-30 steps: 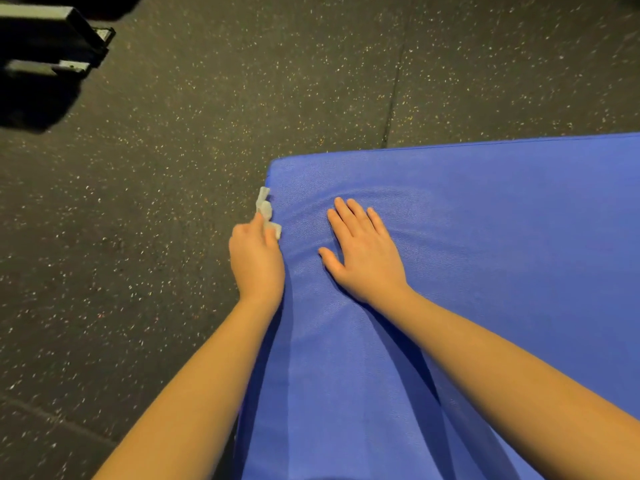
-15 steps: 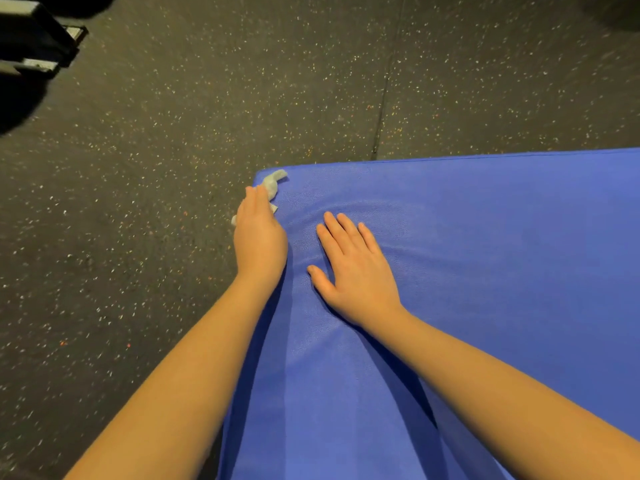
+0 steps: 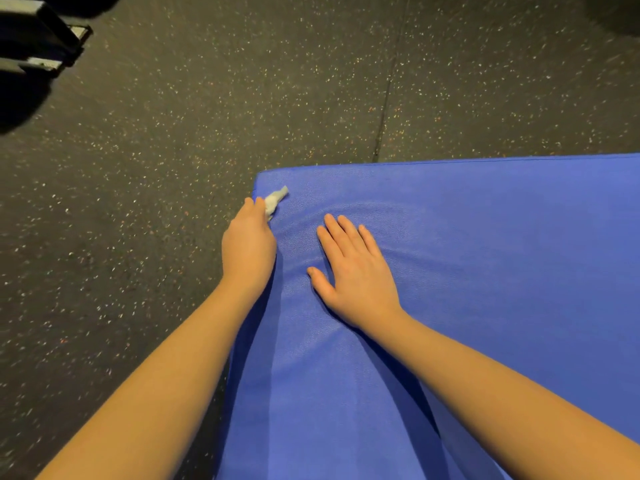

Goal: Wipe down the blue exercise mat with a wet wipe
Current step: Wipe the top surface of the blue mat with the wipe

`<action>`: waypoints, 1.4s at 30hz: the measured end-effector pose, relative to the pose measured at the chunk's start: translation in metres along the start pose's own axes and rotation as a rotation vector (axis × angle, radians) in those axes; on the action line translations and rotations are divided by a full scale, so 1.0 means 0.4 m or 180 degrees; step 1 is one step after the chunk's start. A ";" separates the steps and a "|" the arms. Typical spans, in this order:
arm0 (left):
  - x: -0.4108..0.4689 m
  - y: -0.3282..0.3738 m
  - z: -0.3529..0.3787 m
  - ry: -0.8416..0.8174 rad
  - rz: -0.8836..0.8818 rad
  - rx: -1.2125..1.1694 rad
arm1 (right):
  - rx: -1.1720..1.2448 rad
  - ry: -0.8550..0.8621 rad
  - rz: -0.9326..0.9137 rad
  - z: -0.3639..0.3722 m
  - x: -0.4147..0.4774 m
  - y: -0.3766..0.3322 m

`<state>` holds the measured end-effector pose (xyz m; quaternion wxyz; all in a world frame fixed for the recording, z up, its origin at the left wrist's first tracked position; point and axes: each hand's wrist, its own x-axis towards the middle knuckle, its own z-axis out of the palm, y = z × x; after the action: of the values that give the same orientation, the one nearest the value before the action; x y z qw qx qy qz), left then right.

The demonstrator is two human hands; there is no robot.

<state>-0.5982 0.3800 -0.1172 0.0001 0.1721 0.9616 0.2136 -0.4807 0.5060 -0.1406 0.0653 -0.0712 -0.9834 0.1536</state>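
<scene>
Left hand (image 3: 248,242) is gripping the crumpled wet wipe (image 3: 274,201) in curled fingers, pressing it onto the blue exercise mat (image 3: 485,237) right by its far left corner. Right hand (image 3: 353,271) is lying flat on the mat, fingers spread straight. Speckled floor (image 3: 173,150) is lying all around.

Mat (image 3: 485,271) grained vinyl (faint sheen); floor (image 3: 207,116) speckled rubber.
</scene>
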 end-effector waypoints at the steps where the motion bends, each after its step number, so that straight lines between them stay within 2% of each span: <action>1: -0.007 -0.013 -0.006 -0.0024 0.0093 0.0001 | -0.0007 -0.0011 0.0003 0.000 0.000 0.000; 4: 0.016 -0.039 -0.020 -0.0164 0.0170 -0.0048 | 0.0006 -0.0008 0.0014 -0.001 0.001 0.001; 9: -0.052 -0.002 -0.005 0.0089 -0.0356 0.0003 | 0.0020 -0.0012 0.0009 -0.002 -0.001 -0.001; 14: -0.161 -0.047 -0.045 0.0036 0.0047 0.0045 | 0.0018 -0.0036 0.0017 -0.003 0.000 -0.003; 17: -0.152 -0.061 -0.039 -0.0139 -0.0085 0.0292 | 0.0006 -0.0058 0.0034 -0.004 0.000 -0.003; 23: -0.274 -0.024 -0.036 -0.0019 -0.0500 0.0315 | 0.0006 -0.0119 0.0028 -0.008 -0.001 -0.003; 31: -0.411 -0.013 -0.074 -0.0105 -0.0538 0.0408 | -0.0068 -0.0251 0.0048 -0.011 0.000 -0.005; 35: -0.432 -0.006 -0.090 -0.0066 -0.0513 0.0338 | -0.0181 -0.0414 0.0034 -0.011 0.003 -0.012; 42: -0.470 -0.010 -0.102 0.0064 -0.0811 -0.0018 | -0.0385 -0.0674 0.0262 -0.016 -0.014 -0.047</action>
<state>-0.4257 0.2975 -0.0954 0.0181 0.0465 0.9750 0.2163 -0.4766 0.4892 -0.1292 -0.0496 -0.0987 -0.9885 0.1033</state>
